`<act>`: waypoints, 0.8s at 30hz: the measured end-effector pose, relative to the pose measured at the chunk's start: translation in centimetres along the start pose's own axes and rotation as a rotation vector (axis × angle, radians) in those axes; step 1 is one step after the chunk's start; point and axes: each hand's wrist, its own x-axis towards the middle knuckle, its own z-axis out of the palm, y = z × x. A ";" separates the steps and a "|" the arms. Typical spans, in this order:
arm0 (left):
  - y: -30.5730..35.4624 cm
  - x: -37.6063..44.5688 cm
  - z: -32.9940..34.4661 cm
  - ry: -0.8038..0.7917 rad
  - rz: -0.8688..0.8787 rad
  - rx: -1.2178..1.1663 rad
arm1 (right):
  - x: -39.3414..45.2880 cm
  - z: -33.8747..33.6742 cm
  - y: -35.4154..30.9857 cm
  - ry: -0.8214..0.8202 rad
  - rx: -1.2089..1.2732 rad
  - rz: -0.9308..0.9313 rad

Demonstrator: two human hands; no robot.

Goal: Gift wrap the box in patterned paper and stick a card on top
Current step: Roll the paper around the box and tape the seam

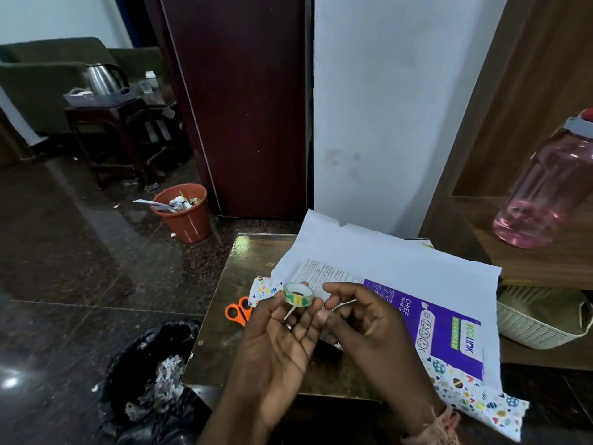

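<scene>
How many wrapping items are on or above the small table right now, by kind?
Tape roll: 1
Scissors: 1
Box: 1
Wrapping paper sheet: 1
Total: 4

Purple cardboard box [439, 319] with a white panel of black print, a green label strip and white lettering. Sheet of wrapping paper [401, 261] plain white on its upturned side, printed underneath with multicoloured eggs, hearts and small dark marks on white. Small roll of clear tape [296, 294] with a green and yellow core. Orange-handled scissors [238, 311]. Glossy dark brown counter [224, 342]. Translucent pink water bottle [545, 187] with a grey collar and red cap. Cream woven basket [539, 319]. Terracotta-orange waste bin [186, 216]. Crumpled black plastic bag [150, 380]. Dark speckled floor [64, 252].
</scene>
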 end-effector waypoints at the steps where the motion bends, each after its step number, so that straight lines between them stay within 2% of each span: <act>1: 0.0 0.4 0.2 -0.003 -0.007 0.003 | 0.1 0.0 0.0 0.027 0.005 0.014; 9: -0.4 2.3 -0.2 -0.069 -0.036 0.074 | 0.5 -0.2 -0.5 0.115 0.089 0.044; 17: -0.3 2.6 -0.7 -0.100 -0.016 0.116 | 0.7 -0.1 -0.6 0.119 0.170 0.061; 24: -0.3 2.2 -0.4 -0.110 -0.032 0.183 | 0.5 -0.1 -1.0 0.136 0.108 -0.001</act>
